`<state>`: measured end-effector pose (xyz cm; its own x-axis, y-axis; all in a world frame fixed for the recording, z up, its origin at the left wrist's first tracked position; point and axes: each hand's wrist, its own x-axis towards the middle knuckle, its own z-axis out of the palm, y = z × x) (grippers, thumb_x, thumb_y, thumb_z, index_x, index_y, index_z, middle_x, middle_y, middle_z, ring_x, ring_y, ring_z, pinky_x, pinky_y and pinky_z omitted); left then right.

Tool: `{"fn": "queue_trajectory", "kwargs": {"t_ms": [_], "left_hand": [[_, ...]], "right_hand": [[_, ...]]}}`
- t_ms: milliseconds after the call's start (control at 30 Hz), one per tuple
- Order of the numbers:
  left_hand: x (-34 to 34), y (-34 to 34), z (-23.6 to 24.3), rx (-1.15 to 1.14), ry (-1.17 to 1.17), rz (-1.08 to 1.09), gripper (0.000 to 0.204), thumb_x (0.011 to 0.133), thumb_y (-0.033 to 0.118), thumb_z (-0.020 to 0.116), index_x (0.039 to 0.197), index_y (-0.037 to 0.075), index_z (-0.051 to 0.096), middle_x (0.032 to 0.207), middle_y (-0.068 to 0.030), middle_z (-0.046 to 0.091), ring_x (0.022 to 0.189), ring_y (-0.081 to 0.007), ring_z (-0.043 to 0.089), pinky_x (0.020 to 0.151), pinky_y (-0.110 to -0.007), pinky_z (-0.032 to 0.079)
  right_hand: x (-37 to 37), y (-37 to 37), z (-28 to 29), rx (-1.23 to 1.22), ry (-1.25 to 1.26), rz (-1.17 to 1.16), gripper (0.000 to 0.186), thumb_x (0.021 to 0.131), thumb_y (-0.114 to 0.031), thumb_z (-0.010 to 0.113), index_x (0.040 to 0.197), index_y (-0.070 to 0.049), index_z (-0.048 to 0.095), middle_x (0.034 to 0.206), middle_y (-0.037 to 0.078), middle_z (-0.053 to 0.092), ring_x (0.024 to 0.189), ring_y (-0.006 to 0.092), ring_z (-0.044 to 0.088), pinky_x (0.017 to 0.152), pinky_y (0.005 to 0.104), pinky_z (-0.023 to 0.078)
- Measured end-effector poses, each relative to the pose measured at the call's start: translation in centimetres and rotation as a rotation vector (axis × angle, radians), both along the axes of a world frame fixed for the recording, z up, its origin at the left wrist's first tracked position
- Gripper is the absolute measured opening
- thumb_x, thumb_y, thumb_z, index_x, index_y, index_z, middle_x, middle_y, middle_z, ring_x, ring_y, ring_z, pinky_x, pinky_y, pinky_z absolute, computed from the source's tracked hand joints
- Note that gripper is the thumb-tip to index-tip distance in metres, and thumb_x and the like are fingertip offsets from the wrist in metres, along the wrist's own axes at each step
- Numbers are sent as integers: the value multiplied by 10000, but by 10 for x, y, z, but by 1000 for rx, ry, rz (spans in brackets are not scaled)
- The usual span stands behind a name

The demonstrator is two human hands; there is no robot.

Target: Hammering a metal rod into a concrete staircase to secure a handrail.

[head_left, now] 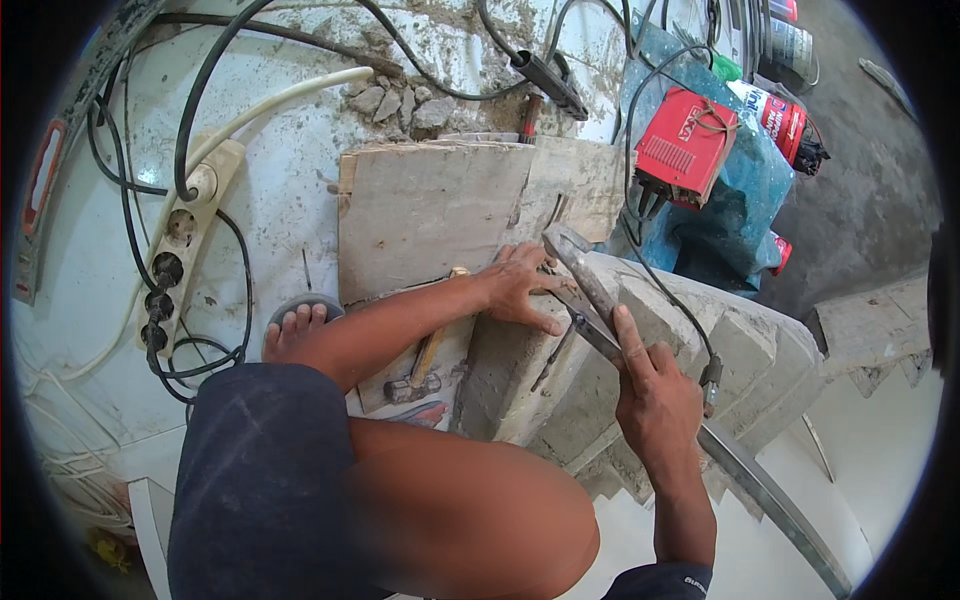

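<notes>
My right hand (pixel 660 395) is wrapped round a grey metal tube (pixel 765 485), its index finger stretched along it. The tube slants from the lower right up to the edge of a concrete step (pixel 510 390). Just above that hand, a short flat metal piece (pixel 580 265) with a bent end leans along the step; whether it joins the tube I cannot tell. My left hand (pixel 520 290) rests with fingers spread on the step's upper edge, close to the tube's end. Below my left forearm, a wooden-handled hammer (pixel 428 360) lies on a board.
Worn boards (pixel 430 215) lie beyond my left hand, with concrete rubble (pixel 400 105) behind them. A power strip (pixel 180 225) and looping black cables sit left. Far right are a red box-shaped machine (pixel 685 145), a blue plastic sheet (pixel 730 225) and buckets (pixel 790 45). Concrete stairs (pixel 720 350) descend rightward.
</notes>
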<state>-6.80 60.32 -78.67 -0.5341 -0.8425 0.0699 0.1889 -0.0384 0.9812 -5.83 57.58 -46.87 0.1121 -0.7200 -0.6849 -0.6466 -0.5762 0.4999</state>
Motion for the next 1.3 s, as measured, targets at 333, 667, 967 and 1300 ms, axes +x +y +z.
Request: {"fn": "queue_trajectory", "kwargs": {"t_ms": [333,667,967,1300], "left_hand": [[-11,0,-7,-58,2,75,946,670,875,667,1403,277,648,1399,-217,484,1336,-396,372,1133,-507,244],[-14,3,-5,-43,-28,24,933,700,880,634,1436,306,621,1440,-212,456,1403,-390,326,1145,-514,229],[-9,6,-10,-33,6,30,949,695,875,645,1463,319,591,1514,-230,398,1465,-410,272,1183,-531,175],[-16,4,-2,-91,-108,-57,985,708,876,628,1492,284,560,1572,-274,329,1489,-427,245,1207,-568,121]], "right_hand": [[-11,-4,-6,100,130,88,626,992,-226,610,1568,-369,410,799,85,529,592,295,620,501,437,489],[0,-15,-6,38,-169,101,620,980,-215,617,1555,-362,437,787,97,537,601,296,626,520,445,503],[31,-28,1,61,33,87,591,977,-158,611,1527,-335,487,801,116,583,652,326,629,600,452,519],[-10,-34,-10,172,223,137,732,928,-125,628,1584,-345,389,779,98,508,588,318,598,530,464,511]]}}
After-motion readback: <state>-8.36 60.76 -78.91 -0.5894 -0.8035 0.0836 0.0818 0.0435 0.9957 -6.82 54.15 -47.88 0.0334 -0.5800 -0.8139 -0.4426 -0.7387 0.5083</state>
